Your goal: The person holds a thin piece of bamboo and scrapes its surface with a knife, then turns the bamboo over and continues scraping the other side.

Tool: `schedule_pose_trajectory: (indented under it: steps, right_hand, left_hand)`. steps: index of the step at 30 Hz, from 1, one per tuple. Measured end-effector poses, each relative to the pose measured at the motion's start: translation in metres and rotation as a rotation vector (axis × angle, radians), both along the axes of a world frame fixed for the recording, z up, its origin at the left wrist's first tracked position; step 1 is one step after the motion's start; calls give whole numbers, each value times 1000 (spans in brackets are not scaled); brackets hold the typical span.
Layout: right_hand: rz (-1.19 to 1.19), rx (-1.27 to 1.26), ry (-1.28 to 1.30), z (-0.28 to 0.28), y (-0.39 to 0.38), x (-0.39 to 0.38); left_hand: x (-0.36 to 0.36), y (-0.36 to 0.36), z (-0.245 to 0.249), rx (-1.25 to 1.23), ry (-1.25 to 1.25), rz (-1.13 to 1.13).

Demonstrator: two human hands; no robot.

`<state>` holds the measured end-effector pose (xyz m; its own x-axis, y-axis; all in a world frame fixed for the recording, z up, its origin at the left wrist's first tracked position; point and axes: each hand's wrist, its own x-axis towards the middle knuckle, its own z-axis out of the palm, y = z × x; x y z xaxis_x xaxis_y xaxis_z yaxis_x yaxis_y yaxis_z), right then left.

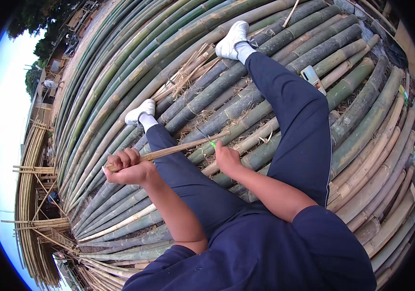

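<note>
My left hand (129,166) is closed in a fist round one end of a split bamboo strip (178,149). The strip slants up to the right across my lap, and its far end passes just above my right hand (228,158). That hand is wrapped round a knife (206,137), whose thin dark blade points up and left, crossing the strip. A bit of bright green shows at the knife's handle; the rest of the handle is hidden in my fingers. Both my legs, in dark trousers, stretch out over the bamboo poles (246,121) under me.
A bundle of split bamboo strips with curled shavings (185,77) lies between my white shoes. Beside my right knee rests a phone (313,79). Long green poles (115,97) run along the left, and a bamboo rack (35,194) stands beyond them.
</note>
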<state>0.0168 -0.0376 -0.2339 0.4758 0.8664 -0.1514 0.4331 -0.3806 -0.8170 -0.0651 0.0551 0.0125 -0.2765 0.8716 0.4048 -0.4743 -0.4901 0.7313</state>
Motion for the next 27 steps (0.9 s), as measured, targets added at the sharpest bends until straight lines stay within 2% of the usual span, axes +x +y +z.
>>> schedule_pose_trajectory:
  steps: [3, 5, 6, 9, 11, 13, 15, 17, 18, 19, 21, 22, 23, 25, 27]
  right_hand:
    - [41, 10, 53, 44, -8, 4]
    - [272, 275, -122, 47, -17, 3]
    - [145, 105, -7, 22, -11, -5]
    - [84, -1, -113, -8, -7, 10]
    - [86, 2, -102, 28, -11, 11]
    - [213, 372, -207, 51, -19, 13]
    - [235, 330, -229, 22, -13, 6]
    - [60, 22, -228, -16, -3, 0]
    - [-20, 159, -338, -26, -2, -9]
    - [-28, 161, -336, -7, -2, -8]
    - [178, 148, -151, 60, -16, -2]
    - [230, 341, -216, 62, -20, 0]
    - [238, 334, -214, 39, -17, -5]
    - [-23, -18, -165, -19, -1, -13]
    - [-2, -28, -167, -12, -1, -10]
  left_hand:
    - [4, -4, 2, 2, -5, -21]
    - [3, -5, 0, 2, -3, -19]
    - [2, -5, 0, 4, 11, -5]
    - [-3, 4, -2, -5, 10, 7]
    - [-9, 11, -2, -52, -33, 26]
    - [-8, 10, -2, -50, -32, 22]
    - [-6, 5, -2, -16, 10, -11]
    - [-5, 2, -1, -20, 27, 13]
    - [-8, 4, -2, -33, 12, 18]
    - [-9, 6, -2, -47, -3, 25]
    - [-10, 6, -2, -48, -10, 10]
    - [-10, 6, -3, -27, -4, -11]
    - [-11, 4, -3, -10, 4, -30]
    - [-9, 3, -4, -3, 20, -32]
    - [-12, 10, -4, -52, -7, 25]
